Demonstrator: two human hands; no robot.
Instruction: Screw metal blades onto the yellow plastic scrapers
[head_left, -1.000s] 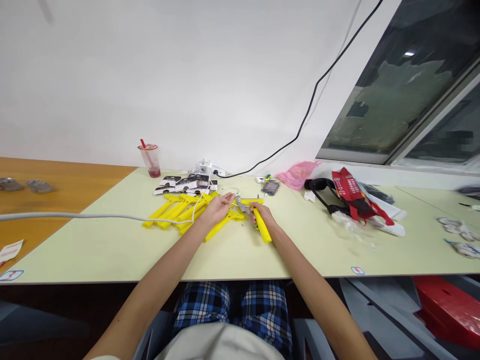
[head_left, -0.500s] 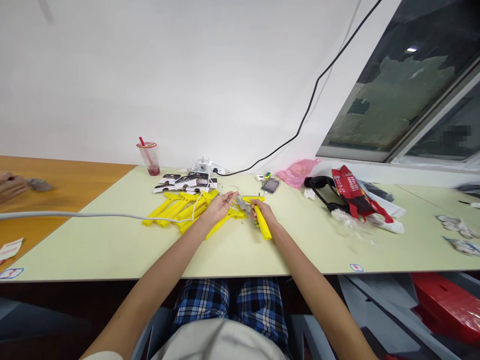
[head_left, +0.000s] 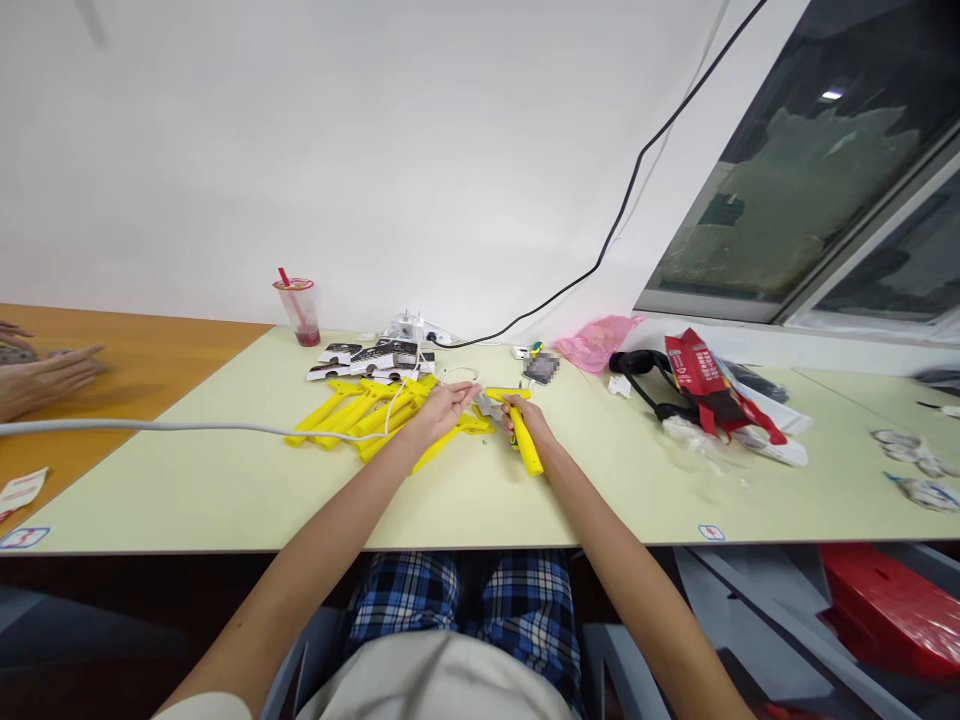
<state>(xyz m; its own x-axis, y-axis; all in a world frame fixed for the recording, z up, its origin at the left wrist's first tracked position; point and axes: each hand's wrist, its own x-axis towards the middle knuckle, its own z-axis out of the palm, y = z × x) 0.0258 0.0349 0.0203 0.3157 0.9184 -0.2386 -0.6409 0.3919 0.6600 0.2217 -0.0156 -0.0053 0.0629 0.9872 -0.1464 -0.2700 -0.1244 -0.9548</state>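
Note:
My right hand [head_left: 528, 420] grips a yellow plastic bar [head_left: 526, 452] near one end, and a second yellow bar [head_left: 508, 394] lies across its top. My left hand [head_left: 444, 412] pinches a thin white cord [head_left: 459, 372] that loops above the fingers. A small grey metal part [head_left: 486, 404] sits between my two hands. Just left of my left hand lies a heap of yellow plastic bars [head_left: 367, 420], partly hidden by my wrist. Behind the heap are black-and-white packaging cards [head_left: 371, 358].
A plastic cup with a red straw [head_left: 298, 315] and a white power strip [head_left: 412, 328] stand at the back. A grey cable [head_left: 150, 428] crosses the table. To the right lie a pink bag [head_left: 598, 343] and a red-and-white bag [head_left: 701, 385]. A co-worker's hand [head_left: 52, 378] rests on the wooden table.
A co-worker's hand has come in from the left edge over the wooden table. My hands have drawn slightly closer together, and the yellow bar in my right hand has shifted up and back.

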